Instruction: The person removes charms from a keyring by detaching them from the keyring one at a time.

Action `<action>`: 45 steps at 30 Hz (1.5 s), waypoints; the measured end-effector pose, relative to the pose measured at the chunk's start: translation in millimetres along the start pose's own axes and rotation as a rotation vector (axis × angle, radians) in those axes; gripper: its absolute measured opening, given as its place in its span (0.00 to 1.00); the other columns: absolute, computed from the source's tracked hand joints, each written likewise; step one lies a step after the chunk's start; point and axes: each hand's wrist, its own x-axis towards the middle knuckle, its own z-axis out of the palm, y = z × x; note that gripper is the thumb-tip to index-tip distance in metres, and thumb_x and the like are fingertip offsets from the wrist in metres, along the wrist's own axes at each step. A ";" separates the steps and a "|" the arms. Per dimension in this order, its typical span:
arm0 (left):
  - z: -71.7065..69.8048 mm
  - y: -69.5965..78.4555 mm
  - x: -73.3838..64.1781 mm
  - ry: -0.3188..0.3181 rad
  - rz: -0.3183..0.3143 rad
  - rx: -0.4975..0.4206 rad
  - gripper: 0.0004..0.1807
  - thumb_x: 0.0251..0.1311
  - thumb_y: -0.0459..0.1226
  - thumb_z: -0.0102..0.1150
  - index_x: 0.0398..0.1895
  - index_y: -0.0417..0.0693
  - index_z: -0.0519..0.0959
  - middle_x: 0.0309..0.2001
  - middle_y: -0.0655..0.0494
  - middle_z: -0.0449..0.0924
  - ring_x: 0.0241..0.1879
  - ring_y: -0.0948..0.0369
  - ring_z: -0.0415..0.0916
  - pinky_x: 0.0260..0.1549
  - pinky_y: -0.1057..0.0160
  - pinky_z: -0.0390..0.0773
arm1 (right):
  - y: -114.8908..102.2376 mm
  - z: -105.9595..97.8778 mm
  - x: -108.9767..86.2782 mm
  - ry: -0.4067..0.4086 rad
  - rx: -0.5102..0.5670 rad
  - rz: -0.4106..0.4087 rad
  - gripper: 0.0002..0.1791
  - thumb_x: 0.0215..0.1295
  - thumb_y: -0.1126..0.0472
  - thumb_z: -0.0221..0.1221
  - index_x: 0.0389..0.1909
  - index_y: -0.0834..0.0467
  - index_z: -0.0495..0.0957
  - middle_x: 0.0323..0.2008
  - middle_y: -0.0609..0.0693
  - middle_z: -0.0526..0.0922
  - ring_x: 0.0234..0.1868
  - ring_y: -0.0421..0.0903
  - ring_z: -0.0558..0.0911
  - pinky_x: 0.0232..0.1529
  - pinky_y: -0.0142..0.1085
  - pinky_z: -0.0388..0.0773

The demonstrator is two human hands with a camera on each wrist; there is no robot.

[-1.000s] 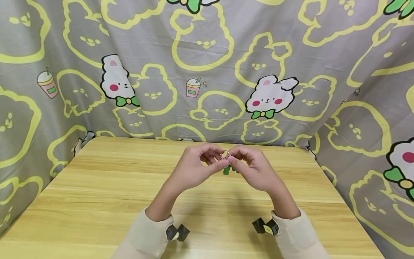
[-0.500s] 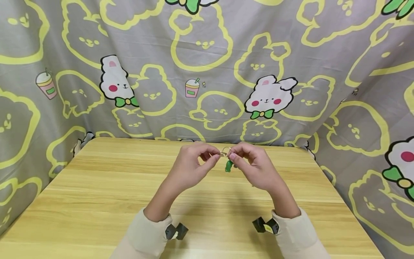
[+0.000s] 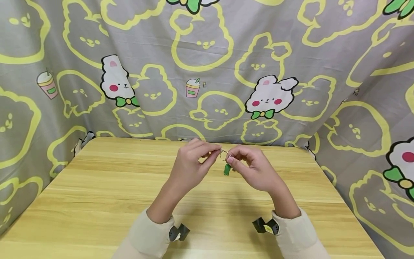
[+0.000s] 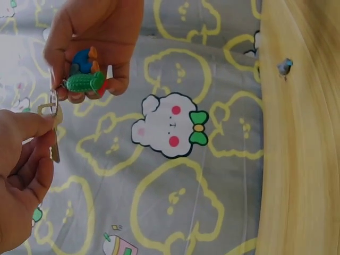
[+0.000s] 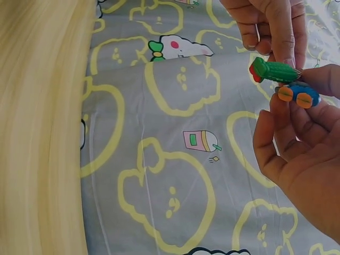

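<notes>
A keychain with a gold ring (image 3: 223,155) is held between the two hands above the table. My left hand (image 3: 194,160) pinches a flat gold-coloured metal piece (image 4: 56,151) at the ring; its exact kind is not clear. My right hand (image 3: 254,168) grips the keychain between thumb and fingers, close to where the charms join. From it hang a green charm (image 5: 275,70) with a red end and a blue charm (image 5: 313,95) with orange round parts. Both charms lie against the right fingers in the wrist views.
The wooden table (image 3: 97,201) spreads below the hands. A small blue-grey object (image 4: 285,66) lies on it in the left wrist view. A grey patterned curtain (image 3: 155,46) closes off the back and sides.
My left fingers drew away a little, then rose slightly while pinching at the ring. The ring has turned and sits slightly lower. My right hand stays nearly in place; the green charm swings slightly.
</notes>
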 end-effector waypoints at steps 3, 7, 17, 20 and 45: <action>1.3 0.9 0.8 -0.012 -0.019 -0.025 0.05 0.61 0.30 0.71 0.39 0.43 0.89 0.33 0.57 0.88 0.29 0.63 0.76 0.29 0.67 0.76 | 1.5 -0.2 -0.2 -0.015 0.010 0.005 0.08 0.75 0.71 0.55 0.39 0.57 0.81 0.32 0.50 0.79 0.28 0.50 0.76 0.29 0.37 0.76; 1.7 2.1 1.3 -0.050 -0.088 -0.061 0.05 0.64 0.31 0.69 0.41 0.43 0.89 0.32 0.57 0.87 0.30 0.65 0.77 0.29 0.66 0.78 | 3.0 -0.4 -0.3 -0.030 0.036 0.019 0.07 0.76 0.71 0.55 0.40 0.59 0.81 0.33 0.51 0.79 0.30 0.54 0.76 0.30 0.37 0.77; 0.4 2.9 0.6 -0.166 -0.173 -0.161 0.12 0.67 0.29 0.64 0.51 0.44 0.87 0.42 0.57 0.88 0.36 0.66 0.80 0.36 0.69 0.81 | 9.2 0.8 0.1 -0.071 0.126 0.050 0.07 0.77 0.70 0.53 0.43 0.62 0.80 0.32 0.54 0.77 0.29 0.49 0.74 0.30 0.39 0.75; 0.8 2.6 0.4 -0.191 -0.146 -0.162 0.15 0.69 0.28 0.62 0.56 0.45 0.86 0.45 0.56 0.87 0.37 0.65 0.80 0.37 0.70 0.81 | 11.9 1.4 0.5 -0.079 0.151 0.057 0.07 0.77 0.70 0.53 0.42 0.62 0.80 0.31 0.55 0.75 0.28 0.50 0.72 0.29 0.38 0.74; -3.9 4.2 1.7 -0.160 -0.099 0.012 0.06 0.66 0.27 0.65 0.44 0.40 0.84 0.36 0.54 0.86 0.33 0.62 0.79 0.36 0.65 0.80 | 16.8 4.8 4.0 -0.097 -0.038 0.188 0.06 0.76 0.62 0.59 0.46 0.56 0.84 0.38 0.46 0.85 0.37 0.45 0.83 0.41 0.40 0.82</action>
